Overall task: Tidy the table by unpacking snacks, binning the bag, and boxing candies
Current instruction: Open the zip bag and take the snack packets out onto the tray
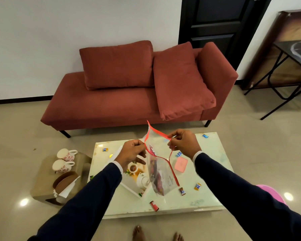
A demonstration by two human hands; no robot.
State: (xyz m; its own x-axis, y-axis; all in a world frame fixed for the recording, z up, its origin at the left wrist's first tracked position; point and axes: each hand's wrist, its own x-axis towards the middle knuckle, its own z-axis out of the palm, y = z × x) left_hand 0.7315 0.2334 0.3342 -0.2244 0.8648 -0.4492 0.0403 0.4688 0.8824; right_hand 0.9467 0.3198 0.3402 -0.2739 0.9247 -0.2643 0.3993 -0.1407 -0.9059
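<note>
Both hands are up over the surface [195,202], the left hand [131,152] pinching one red-edged lip of the clear zip bag [161,173] and the right hand [182,142] pinching the other, mouth pulled wide between them! The bag hangs long-axis downward from that grip, tilted slightly right at the bottom, so the opening sits right at the fingertips and either hand looks equally close for reaching in. It's see-through plastic, red packets bunched low inside, while loose wrapped candies [197,186] lie scattered around the pink box [181,164] below.

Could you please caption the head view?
Both hands pull open a red-edged clear snack bag above the candy-strewn table.
</note>
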